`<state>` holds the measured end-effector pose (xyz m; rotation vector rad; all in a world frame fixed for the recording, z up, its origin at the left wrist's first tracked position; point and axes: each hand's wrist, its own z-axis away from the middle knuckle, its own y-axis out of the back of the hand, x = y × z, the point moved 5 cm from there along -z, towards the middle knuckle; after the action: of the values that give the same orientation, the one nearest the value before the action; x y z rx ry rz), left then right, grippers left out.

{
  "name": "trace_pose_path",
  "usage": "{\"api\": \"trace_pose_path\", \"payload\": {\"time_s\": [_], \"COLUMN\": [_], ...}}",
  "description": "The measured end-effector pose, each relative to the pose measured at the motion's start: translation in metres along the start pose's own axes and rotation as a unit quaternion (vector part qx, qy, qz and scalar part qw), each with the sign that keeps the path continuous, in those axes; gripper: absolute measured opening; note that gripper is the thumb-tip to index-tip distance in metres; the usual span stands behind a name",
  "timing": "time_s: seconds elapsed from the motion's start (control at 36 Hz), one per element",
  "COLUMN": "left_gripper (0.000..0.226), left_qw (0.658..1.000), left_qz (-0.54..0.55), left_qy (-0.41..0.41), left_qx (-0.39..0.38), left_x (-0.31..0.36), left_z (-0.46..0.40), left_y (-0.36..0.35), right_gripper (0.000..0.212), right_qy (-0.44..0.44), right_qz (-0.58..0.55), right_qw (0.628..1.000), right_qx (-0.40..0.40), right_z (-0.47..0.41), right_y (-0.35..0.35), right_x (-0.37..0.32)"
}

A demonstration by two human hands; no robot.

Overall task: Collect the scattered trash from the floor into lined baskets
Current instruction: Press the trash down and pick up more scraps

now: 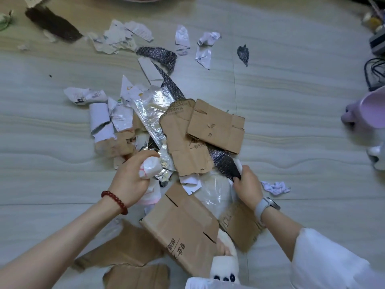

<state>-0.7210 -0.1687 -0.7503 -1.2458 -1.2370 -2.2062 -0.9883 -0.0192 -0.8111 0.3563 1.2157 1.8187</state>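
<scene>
A heap of trash lies on the pale floor in front of me: torn cardboard pieces [216, 126], a silver foil wrapper [153, 110], torn white paper scraps [123, 36] and black bubble-wrap strips [158, 55]. My left hand [130, 178], with a red bead bracelet at the wrist, is shut on a crumpled white wad [151, 165] at the heap's left side. My right hand [248, 184], with a grey watch at the wrist, pinches the end of a black bubble-wrap piece [224, 161] above a clear plastic bag [212, 192]. No basket is in view.
A large cardboard flap [183, 232] and more torn cardboard [125, 249] lie close to me. A crumpled paper ball [275, 187] sits right of my right hand. A purple plastic object [368, 111] and cables [375, 71] are at the right edge. A slipper [224, 268] shows at the bottom.
</scene>
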Motion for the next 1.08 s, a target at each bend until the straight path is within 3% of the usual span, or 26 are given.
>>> {"api": "trace_pose_path", "payload": {"time_s": [0.08, 0.22, 0.39, 0.44, 0.53, 0.58, 0.67, 0.86, 0.97, 1.03, 1.08], "left_gripper": [0.048, 0.047, 0.067, 0.077, 0.087, 0.085, 0.064, 0.019, 0.021, 0.016, 0.020], "left_qw": [1.000, 0.997, 0.992, 0.983, 0.970, 0.960, 0.938, 0.914, 0.918, 0.923, 0.929], "left_qz": [0.020, 0.070, 0.122, 0.184, 0.240, 0.272, 0.337, 0.366, 0.331, 0.311, 0.297], "left_qy": [0.006, 0.017, -0.040, -0.025, 0.025, 0.062, 0.073, 0.095, 0.107, 0.108, 0.117], "left_qx": [-0.006, 0.004, 0.013, 0.011, 0.029, 0.035, 0.042, 0.145, 0.188, 0.199, 0.187], "left_x": [0.001, 0.006, 0.034, 0.044, 0.043, 0.035, 0.030, 0.018, 0.010, 0.004, 0.001], "left_z": [0.001, 0.001, -0.004, -0.007, -0.011, -0.011, -0.007, -0.005, -0.005, -0.006, -0.008], "left_y": [0.001, 0.005, 0.004, 0.006, 0.015, 0.021, 0.026, 0.040, 0.045, 0.049, 0.047], "right_gripper": [0.015, 0.009, 0.016, 0.027, 0.024, 0.020, 0.022, 0.025, 0.027, 0.020, 0.020], "right_qy": [0.035, 0.093, 0.254, 0.287, 0.288, 0.283, 0.266, 0.261, 0.246, 0.233, 0.194], "right_qz": [0.054, 0.071, -0.079, -0.144, -0.281, -0.326, -0.355, -0.321, -0.360, -0.345, -0.256], "right_qw": [0.998, 0.992, 0.963, 0.943, 0.902, 0.887, 0.879, 0.908, 0.896, 0.909, 0.944], "right_qx": [0.022, -0.048, -0.047, -0.089, -0.159, -0.166, -0.174, -0.070, -0.083, -0.025, 0.078], "right_z": [-0.001, -0.002, 0.024, 0.038, 0.054, 0.058, 0.063, 0.078, 0.071, 0.056, 0.036], "right_y": [0.013, 0.057, 0.099, 0.091, 0.075, 0.067, 0.052, 0.040, 0.038, 0.042, 0.044], "right_x": [-0.005, -0.032, -0.116, -0.143, -0.168, -0.177, -0.188, -0.209, -0.190, -0.159, -0.113]}}
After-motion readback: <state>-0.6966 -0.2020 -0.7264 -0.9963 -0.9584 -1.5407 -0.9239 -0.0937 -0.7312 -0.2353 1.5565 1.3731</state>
